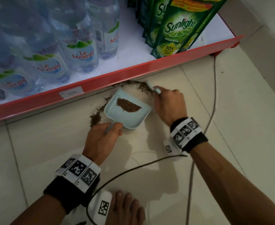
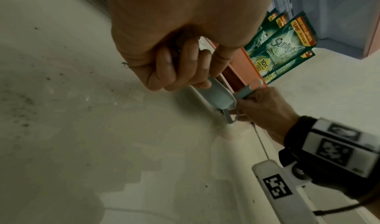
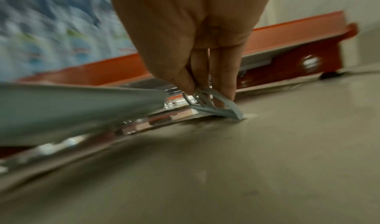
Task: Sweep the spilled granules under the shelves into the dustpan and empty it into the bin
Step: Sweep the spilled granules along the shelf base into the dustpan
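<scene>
A pale blue dustpan lies on the tiled floor in front of the red shelf edge, with a heap of brown granules inside it. My left hand grips its handle. More granules lie in an arc on the floor around the pan's mouth and left side. My right hand grips a small pale blue brush at the pan's right, its head down in the granules by the shelf. In the right wrist view the brush touches the floor and the picture is blurred.
Water bottles and green Sunlight pouches stand on the lowest shelf. Dark cables run over the floor at right and near my wrists. A bare foot is at the bottom. A wall corner closes the right side.
</scene>
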